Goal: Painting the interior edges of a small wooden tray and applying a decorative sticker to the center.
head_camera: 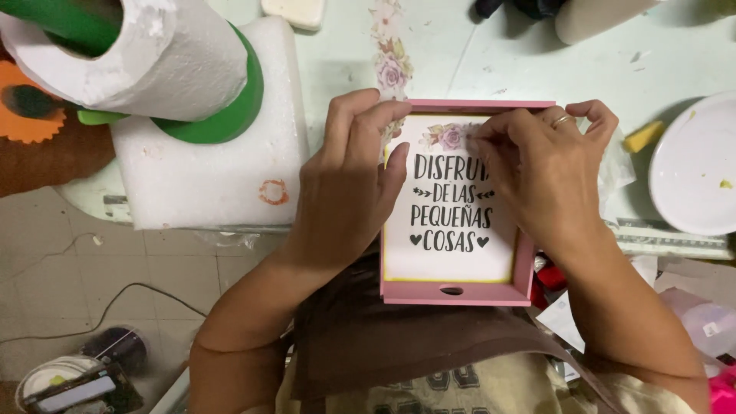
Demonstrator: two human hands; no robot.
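A small pink wooden tray (457, 292) with a white inner panel bearing black lettering and a floral decal (447, 136) rests at the table's near edge. My left hand (349, 180) lies over the tray's left side, fingers curled on its top left corner. My right hand (540, 172), with a ring on one finger, presses its fingertips on the panel's upper right, beside the flower decal. A strip of floral paper (389, 54) runs away from the tray's top left across the table.
A white foam block (207, 176) holding a green stand with a paper towel roll (165, 54) sits at left. A white plate (694, 172) lies at right, a yellow scrap (642, 136) near it. Tiled floor with cables and a round tin (69, 383) shows lower left.
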